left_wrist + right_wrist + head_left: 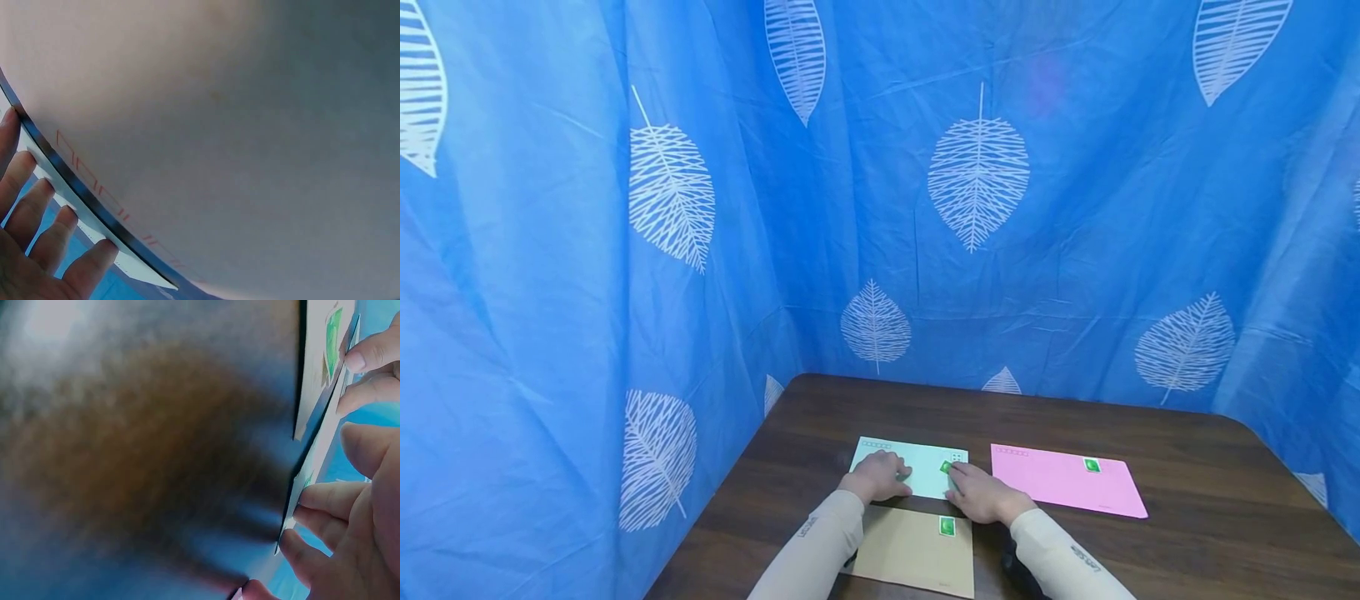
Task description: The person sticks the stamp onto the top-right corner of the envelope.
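A mint-green envelope (928,481) lies flat on the table between both hands. My left hand (880,477) rests on its left part, fingers spread and fingertips on the paper; in the left wrist view this hand (44,231) shows with lightly bent fingers. At the envelope's right end, my right hand (981,494) touches the paper beside a green stamp (946,467), its fingers partly covering the stamp. The right wrist view shows the right hand (344,531) with fingertips down on the envelope and nothing gripped.
Nearer to me lies a tan envelope (917,550) with a green stamp at its upper right, my left forearm over its left edge. To the right is a pink envelope (1060,479), also stamped. A blue leaf-patterned curtain (880,208) stands behind the dark wooden table (1210,500).
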Demonstrator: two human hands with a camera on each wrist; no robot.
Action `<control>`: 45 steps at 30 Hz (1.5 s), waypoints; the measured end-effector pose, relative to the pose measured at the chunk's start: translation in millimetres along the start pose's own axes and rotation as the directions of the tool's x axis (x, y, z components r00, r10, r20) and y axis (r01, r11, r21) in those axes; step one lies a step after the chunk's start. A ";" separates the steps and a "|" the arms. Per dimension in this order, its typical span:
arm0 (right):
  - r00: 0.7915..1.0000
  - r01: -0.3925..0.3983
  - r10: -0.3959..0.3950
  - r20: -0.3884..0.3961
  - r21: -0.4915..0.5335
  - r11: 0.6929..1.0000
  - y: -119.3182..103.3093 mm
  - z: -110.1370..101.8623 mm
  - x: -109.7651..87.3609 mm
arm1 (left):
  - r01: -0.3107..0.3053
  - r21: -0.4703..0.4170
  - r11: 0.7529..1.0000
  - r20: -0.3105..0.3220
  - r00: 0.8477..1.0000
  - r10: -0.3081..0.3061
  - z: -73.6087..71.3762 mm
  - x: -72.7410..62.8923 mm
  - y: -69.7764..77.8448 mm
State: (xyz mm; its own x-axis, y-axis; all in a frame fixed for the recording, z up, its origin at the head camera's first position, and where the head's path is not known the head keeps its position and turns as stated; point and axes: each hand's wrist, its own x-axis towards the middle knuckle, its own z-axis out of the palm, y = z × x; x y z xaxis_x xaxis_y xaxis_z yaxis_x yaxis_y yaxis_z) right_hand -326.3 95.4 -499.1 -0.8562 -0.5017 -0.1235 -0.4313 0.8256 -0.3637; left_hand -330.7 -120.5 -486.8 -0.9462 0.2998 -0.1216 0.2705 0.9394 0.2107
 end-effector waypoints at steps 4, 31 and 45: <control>1.000 -0.010 0.009 0.011 0.017 1.000 2.6 -1.0 2.1 | -0.007 0.010 1.000 -0.005 1.000 0.007 -0.4 -0.6 0.2; 0.998 -0.041 0.042 0.045 -0.030 0.999 8.9 -12.7 20.4 | -0.011 0.014 1.000 -0.012 1.000 0.011 1.5 -0.3 -1.4; 0.999 -0.026 0.027 0.047 -0.015 1.000 13.7 -13.4 27.3 | -0.044 0.024 0.999 -0.022 0.999 0.044 4.6 0.0 -4.3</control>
State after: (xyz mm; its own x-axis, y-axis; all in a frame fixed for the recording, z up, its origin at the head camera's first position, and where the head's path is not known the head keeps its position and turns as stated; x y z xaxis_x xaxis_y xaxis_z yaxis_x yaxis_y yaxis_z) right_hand -359.4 96.5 -495.0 -0.8532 -0.4910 -0.1761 -0.4132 0.8422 -0.3464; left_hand -331.1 -123.8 -492.2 -0.9370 0.3374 -0.0904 0.3159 0.9291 0.1924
